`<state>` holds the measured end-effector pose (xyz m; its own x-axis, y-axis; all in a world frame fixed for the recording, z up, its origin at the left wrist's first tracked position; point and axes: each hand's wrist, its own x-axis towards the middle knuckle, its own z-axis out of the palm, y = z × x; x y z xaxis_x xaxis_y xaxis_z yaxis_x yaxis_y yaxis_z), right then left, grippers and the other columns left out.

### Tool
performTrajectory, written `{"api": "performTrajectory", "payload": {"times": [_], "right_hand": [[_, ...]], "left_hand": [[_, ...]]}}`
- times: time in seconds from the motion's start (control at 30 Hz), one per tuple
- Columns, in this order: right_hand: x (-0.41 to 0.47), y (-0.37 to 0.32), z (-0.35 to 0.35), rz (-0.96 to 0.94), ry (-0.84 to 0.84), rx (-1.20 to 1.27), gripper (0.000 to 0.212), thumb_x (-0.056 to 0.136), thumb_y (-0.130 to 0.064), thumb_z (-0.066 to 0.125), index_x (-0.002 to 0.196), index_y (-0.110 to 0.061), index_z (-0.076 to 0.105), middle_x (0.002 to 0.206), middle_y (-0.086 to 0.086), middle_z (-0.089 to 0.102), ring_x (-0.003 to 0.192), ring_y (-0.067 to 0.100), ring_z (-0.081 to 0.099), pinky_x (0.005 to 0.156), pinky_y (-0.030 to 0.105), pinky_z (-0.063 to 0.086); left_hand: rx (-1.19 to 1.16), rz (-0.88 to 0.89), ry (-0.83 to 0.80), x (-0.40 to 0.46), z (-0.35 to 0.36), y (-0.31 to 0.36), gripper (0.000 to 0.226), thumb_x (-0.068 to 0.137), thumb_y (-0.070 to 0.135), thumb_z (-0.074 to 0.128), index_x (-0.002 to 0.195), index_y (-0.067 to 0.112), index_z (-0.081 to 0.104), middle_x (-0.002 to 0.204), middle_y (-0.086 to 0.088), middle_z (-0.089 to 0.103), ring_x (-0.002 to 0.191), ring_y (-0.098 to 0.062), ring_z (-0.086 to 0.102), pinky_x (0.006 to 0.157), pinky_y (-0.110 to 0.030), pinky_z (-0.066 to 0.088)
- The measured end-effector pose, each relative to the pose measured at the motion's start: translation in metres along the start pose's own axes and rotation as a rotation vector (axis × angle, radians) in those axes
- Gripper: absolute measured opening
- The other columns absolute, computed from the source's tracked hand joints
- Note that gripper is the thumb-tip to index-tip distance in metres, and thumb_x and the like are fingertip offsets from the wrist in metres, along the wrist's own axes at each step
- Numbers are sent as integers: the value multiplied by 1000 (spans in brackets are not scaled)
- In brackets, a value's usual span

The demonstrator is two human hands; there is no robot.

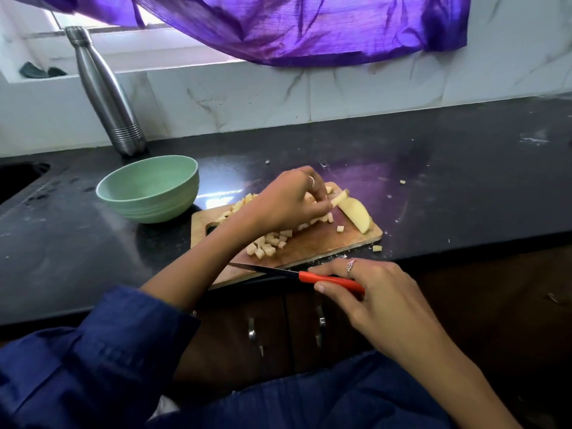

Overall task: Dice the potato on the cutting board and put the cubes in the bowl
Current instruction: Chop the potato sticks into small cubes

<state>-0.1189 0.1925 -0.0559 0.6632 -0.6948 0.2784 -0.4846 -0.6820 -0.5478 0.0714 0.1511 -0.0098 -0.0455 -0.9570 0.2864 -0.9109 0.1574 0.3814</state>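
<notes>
- We see the left hand (288, 201) reaching over the wooden cutting board (309, 246), its fingertips pinching a potato strip (339, 198) near the board's far right corner.
- The right hand (368, 289) grips the red handle of a knife (297, 275), whose blade lies low across the board's near edge.
- An uncut potato wedge (356, 213) lies just beside the pinched strip; a heap of potato cubes (269, 243) covers the board's middle.
- The green bowl (148, 188) stands on the dark counter (464, 181) touching or just beside the board's far left corner; no cubes show in it.
- We judge the raw potato firm and light, its cut faces wet and likely slippery; the wedge is best steadied from above on its rounded back, fingertips curled clear of the blade.
- The left forearm hides part of the cube heap, the bowl's floor is only partly in view, and a few strays (377, 248) lie off the board.
</notes>
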Motion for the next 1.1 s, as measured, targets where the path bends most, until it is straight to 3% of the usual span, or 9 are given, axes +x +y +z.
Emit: {"api": "performTrajectory", "payload": {"times": [0.13, 0.2, 0.3, 0.4, 0.47, 0.6, 0.77, 0.97, 1.1], "right_hand": [[16, 0, -8, 25, 75, -191, 26, 88, -53, 50, 109, -42, 60, 78, -18, 54, 87, 12, 59, 64, 27, 40], [26, 0, -11, 47, 53, -228, 30, 88, -54, 48, 114, -42, 59, 91, -13, 61, 92, 14, 58, 69, 29, 41], [35, -2, -13, 45, 32, -230, 32, 88, -53, 50, 118, -44, 57, 98, -10, 64, 90, 12, 57, 72, 28, 42], [34, -3, -10, 20, 43, -224, 33, 88, -52, 50, 119, -44, 57, 90, -14, 60, 80, 7, 51, 69, 25, 41], [29, -2, -8, 0, 40, -225, 31, 87, -52, 49, 116, -45, 59, 84, -17, 54, 78, 7, 49, 68, 24, 40], [27, -2, -6, -18, 36, -219, 28, 87, -51, 51, 112, -45, 61, 83, -21, 53, 79, 4, 51, 66, 24, 39], [36, 4, -6, 28, 90, -261, 28, 88, -50, 52, 114, -47, 60, 96, -13, 65, 88, 14, 61, 69, 30, 45], [40, 13, -6, 53, 95, -206, 27, 85, -47, 57, 112, -45, 62, 82, -11, 64, 74, 12, 59, 65, 31, 50], [30, 21, -21, 56, 47, -135, 25, 81, -48, 59, 104, -46, 65, 79, -14, 65, 70, 6, 57, 64, 29, 49]], "left_hand": [[-261, -72, 174, -18, -27, -9, 14, 87, 24, 64, 85, 14, 73, 104, 9, 61, 87, -1, 57, 78, -14, 45], [-339, -106, 248, -27, -38, -12, 16, 89, 23, 62, 85, 12, 72, 92, 13, 64, 81, 2, 58, 69, -7, 41], [-376, -135, 213, -33, -40, -16, 18, 92, 20, 58, 91, 7, 69, 60, 14, 61, 52, 4, 52, 52, -6, 34], [-403, -141, 171, -31, -34, -25, 18, 94, 21, 55, 96, 8, 66, 79, 1, 72, 67, -10, 65, 61, -21, 48], [-504, -176, 173, -29, -29, -33, 16, 96, 19, 51, 97, 7, 62, 85, -3, 73, 76, -16, 68, 64, -21, 49], [-575, -195, 184, -31, -23, -39, 13, 97, 18, 50, 103, 12, 59, 81, 0, 72, 75, -11, 67, 62, -18, 48], [-593, -182, 259, -44, -33, -45, 15, 97, 13, 50, 108, 10, 59, 83, -4, 70, 75, -10, 64, 64, -17, 48], [-416, -188, 312, -89, -38, -55, 16, 95, 9, 51, 101, 19, 62, 81, -2, 71, 78, -10, 67, 72, -23, 52], [-289, -191, 334, -129, -32, -56, 16, 94, 9, 52, 101, 19, 64, 72, -5, 70, 79, 0, 65, 73, -16, 49]]}}
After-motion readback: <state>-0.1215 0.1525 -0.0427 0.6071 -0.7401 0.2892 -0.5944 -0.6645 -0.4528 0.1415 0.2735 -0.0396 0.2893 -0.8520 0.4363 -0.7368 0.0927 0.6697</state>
